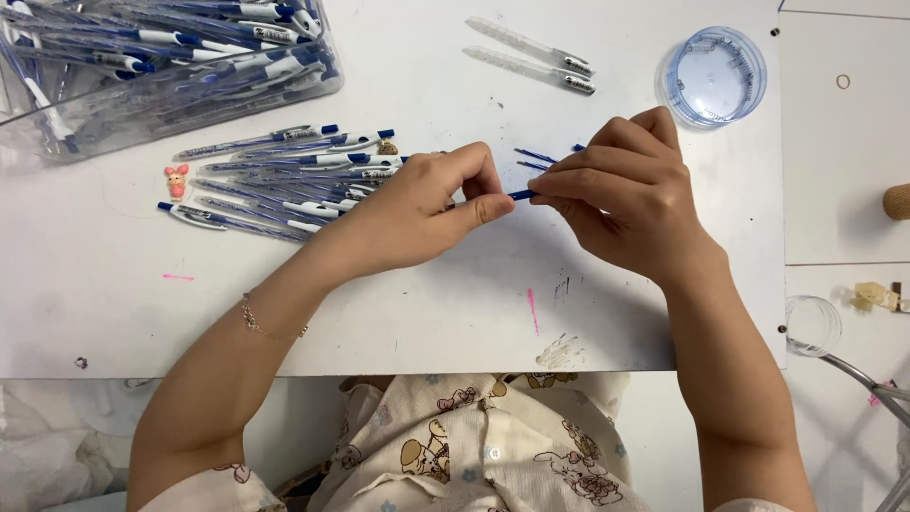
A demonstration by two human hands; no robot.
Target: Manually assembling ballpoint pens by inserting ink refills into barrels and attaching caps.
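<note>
Pinched between two hands, just above the middle of the desk: a thin blue plastic pen stick (521,195). Gripped at one end by the thumb and first finger of the left hand (417,204), with the other fingers curled in. Gripped at the other end by the fingertips of the right hand (621,190), closed tight around it. Hard to tell what else hides inside either hand. Looks like the middle of fitting small pen parts together, with only a short bit of the stick showing between the fingers. Calls for steady fingers and a straight line from one hand to the other. Just behind the right hand, a few more loose blue sticks (536,156) lying on the white desk (379,303). To the left, a row of blue and white pens (284,180) laid side by side, with a tiny pink bunny toy (176,180) at one end and a tiny brown bear toy (388,148) near the other. Farther back on the left, a clear plastic box (57,133) full of the same pens. Farther back in the middle, two clear pen tubes (531,55). Off to the right, a round clear blue tub (713,76). On the left wrist, a thin gold chain (270,327).
</note>
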